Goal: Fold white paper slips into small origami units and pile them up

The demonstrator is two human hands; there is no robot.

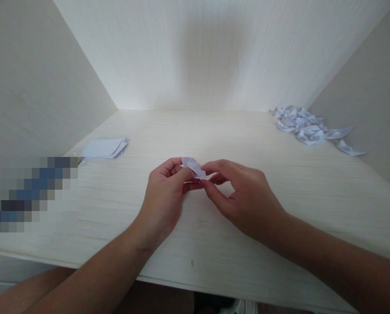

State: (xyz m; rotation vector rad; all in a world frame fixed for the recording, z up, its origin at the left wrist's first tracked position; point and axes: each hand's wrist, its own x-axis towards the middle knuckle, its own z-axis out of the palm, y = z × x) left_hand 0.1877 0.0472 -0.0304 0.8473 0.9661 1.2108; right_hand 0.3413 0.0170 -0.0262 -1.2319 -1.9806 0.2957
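Above the middle of the desk, a small folded piece of white paper (195, 166) is held between my hands. My left hand (168, 183) pinches it, with the thumb pressed on its near face and the fingers behind. From the right, my right hand (239, 185) has its thumb and index finger closed on the paper's right edge. The folds under my fingertips are partly hidden.
A small stack of white paper sheets (105, 148) lies at the left. Several folded paper strips (301, 124) are heaped in the back right corner. Pale panels (195, 56) enclose the desk (195, 131) at the back and sides. A blurred-out patch (31, 192) covers the left edge.
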